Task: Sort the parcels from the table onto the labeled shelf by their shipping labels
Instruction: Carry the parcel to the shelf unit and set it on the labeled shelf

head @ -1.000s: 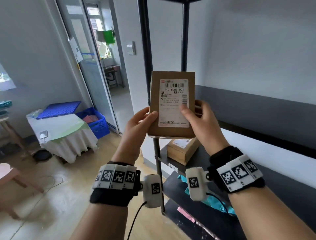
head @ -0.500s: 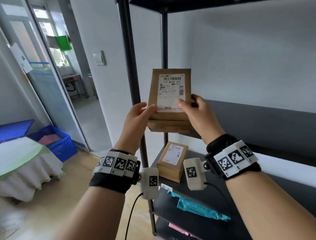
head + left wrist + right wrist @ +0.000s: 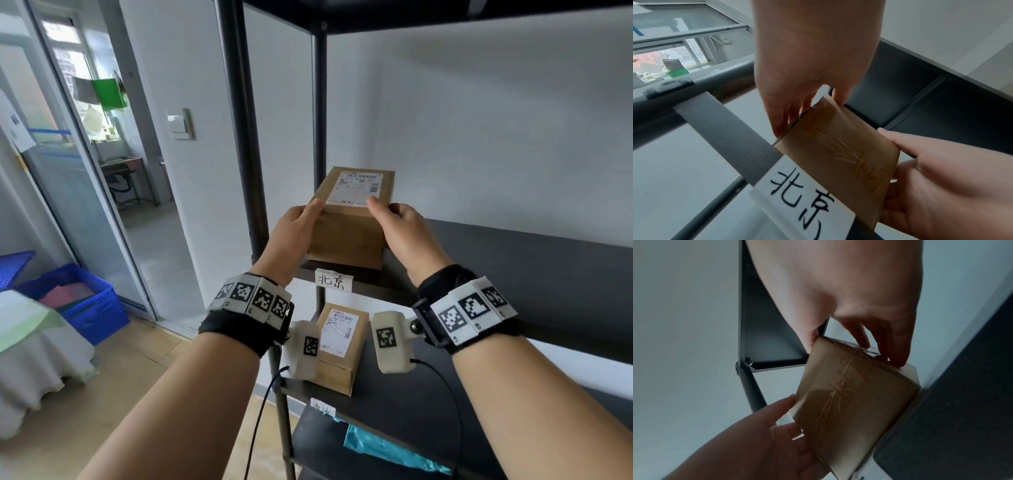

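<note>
Brown parcel [image 3: 349,222] sitting at shelf [image 3: 513,246] edge just above white 北京 tag [image 3: 334,281], left hand [image 3: 294,233] and right hand [image 3: 404,233] gripping its sides, fingers [image 3: 785,116] curling around it, second parcel [image 3: 337,346] lying one level below the tag.

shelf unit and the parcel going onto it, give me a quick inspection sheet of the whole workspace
surface: black metal shelf, tier tagged with a white 北京 label.
job's things: brown cardboard parcel at that tier's front edge, shipping label facing up; second cardboard parcel one tier down; teal mailer bag on the tier below.
clutter: nothing seen on the tagged tier.
grips: left hand and right hand hold the parcel's two sides, thumbs on top.
cables: black cable hangs from the left wrist camera, another from the right.
surroundings: blue crate, cloth-covered table, glass door, wall switch.
</note>
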